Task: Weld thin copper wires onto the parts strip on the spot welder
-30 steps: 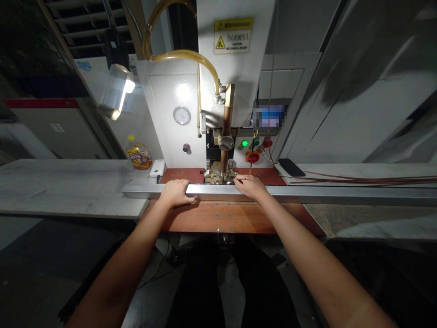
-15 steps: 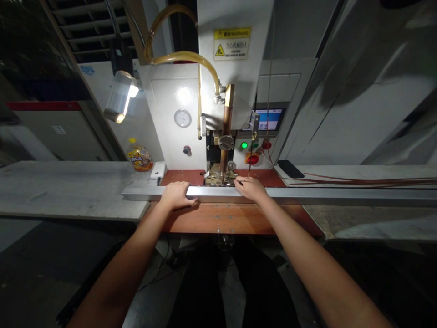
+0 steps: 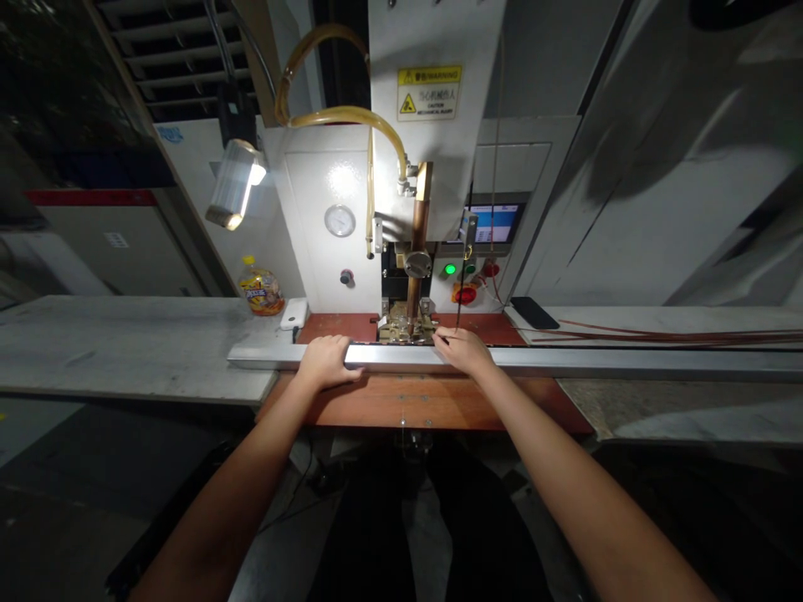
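Note:
A long silver metal bar (image 3: 401,358) lies across the reddish-brown work board (image 3: 452,401), just in front of the machine's copper-coloured electrode (image 3: 415,293). My left hand (image 3: 327,361) grips the bar left of the electrode, fingers over the top and thumb along the front. My right hand (image 3: 462,348) rests at the bar's back edge, right of the electrode. Its thumb and forefinger are pinched together; whatever they hold is too small to make out. Beneath the electrode tip sits a small brass-coloured fixture (image 3: 392,324).
A lit lamp (image 3: 235,186) hangs at the upper left. A bottle (image 3: 262,288) and a white box (image 3: 294,313) stand on the left table. On the right lie a black phone (image 3: 534,313) and thin brown rods (image 3: 658,336). A screen (image 3: 495,224) is behind.
The camera view has shifted slightly. Both hands stay in nearly the same places on the bar, and nothing has clearly been picked up or let go.

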Available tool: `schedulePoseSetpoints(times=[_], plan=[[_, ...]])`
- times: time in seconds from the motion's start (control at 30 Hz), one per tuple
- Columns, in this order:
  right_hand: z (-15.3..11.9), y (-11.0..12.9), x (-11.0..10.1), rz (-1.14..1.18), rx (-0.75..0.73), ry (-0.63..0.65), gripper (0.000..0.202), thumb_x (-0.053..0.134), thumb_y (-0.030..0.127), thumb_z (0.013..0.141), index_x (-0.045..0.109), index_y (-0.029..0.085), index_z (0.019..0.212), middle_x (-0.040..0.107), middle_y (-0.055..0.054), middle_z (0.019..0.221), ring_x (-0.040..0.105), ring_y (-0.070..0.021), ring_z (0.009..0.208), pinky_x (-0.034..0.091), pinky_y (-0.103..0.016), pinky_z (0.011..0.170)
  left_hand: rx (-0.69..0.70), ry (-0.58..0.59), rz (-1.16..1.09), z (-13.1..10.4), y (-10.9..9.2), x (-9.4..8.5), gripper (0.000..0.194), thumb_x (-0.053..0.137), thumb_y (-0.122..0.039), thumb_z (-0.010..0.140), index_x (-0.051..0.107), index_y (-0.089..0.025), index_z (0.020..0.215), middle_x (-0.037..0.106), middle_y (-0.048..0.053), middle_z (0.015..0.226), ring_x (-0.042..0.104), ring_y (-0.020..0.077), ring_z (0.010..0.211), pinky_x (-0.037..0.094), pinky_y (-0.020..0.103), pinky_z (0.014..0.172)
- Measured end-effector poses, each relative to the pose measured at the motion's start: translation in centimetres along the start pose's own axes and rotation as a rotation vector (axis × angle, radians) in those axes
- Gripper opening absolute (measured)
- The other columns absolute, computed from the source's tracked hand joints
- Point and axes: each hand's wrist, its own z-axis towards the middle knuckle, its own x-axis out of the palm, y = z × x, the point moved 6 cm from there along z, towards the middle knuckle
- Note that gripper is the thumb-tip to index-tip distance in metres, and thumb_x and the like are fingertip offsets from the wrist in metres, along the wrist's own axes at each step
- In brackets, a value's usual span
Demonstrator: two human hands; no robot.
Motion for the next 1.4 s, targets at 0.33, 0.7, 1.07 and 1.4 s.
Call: schedulePoseSetpoints(times=[0.33, 0.7, 1.07, 1.4], plan=[[-0.9, 0.2, -0.3, 0.010, -0.017, -0.080, 0.033, 0.037, 0.036, 0.094, 0.068, 0.025, 0.090, 0.071, -0.003, 0.088, 0.062, -0.0171, 0.082, 0.037, -0.025, 0.070, -0.010, -0.022, 0.002, -0.7, -0.6, -0.5, 0.056, 0.061, -0.062, 0.068, 0.060, -0.019, 0.105, 0.066, 0.012, 0.101, 0.058, 0.0302, 0.099, 0.039, 0.040, 0.088], [-1.4, 0.4, -0.6, 0.022, -0.041, -0.130, 0.034, 0.036, 0.036, 0.094, 0.067, 0.025, 0.084, 0.069, -0.004, 0.084, 0.060, -0.0184, 0.082, 0.035, -0.025, 0.070, -0.006, -0.062, -0.003, -1.2, -0.7, -0.4, 0.054, 0.061, -0.060, 0.069, 0.056, -0.020, 0.105, 0.065, 0.012, 0.105, 0.057, 0.0317, 0.101, 0.037, 0.041, 0.089], [-1.5, 0.4, -0.4, 0.001, -0.062, -0.159, 0.033, 0.037, 0.035, 0.094, 0.066, 0.024, 0.083, 0.069, -0.005, 0.082, 0.059, -0.0181, 0.082, 0.036, -0.025, 0.070, -0.004, -0.092, -0.012, -1.3, -0.7, -0.3, 0.056, 0.062, -0.060, 0.067, 0.056, -0.020, 0.106, 0.064, 0.013, 0.104, 0.056, 0.0324, 0.101, 0.037, 0.042, 0.088], [-1.5, 0.2, -0.3, 0.007, -0.095, -0.232, 0.030, 0.041, 0.032, 0.093, 0.065, 0.023, 0.078, 0.067, -0.004, 0.076, 0.058, -0.0173, 0.075, 0.034, -0.026, 0.066, 0.026, -0.159, 0.040, -1.4, -0.7, -0.3, 0.052, 0.063, -0.059, 0.067, 0.056, -0.020, 0.100, 0.065, 0.011, 0.097, 0.058, 0.0304, 0.094, 0.038, 0.041, 0.083]])
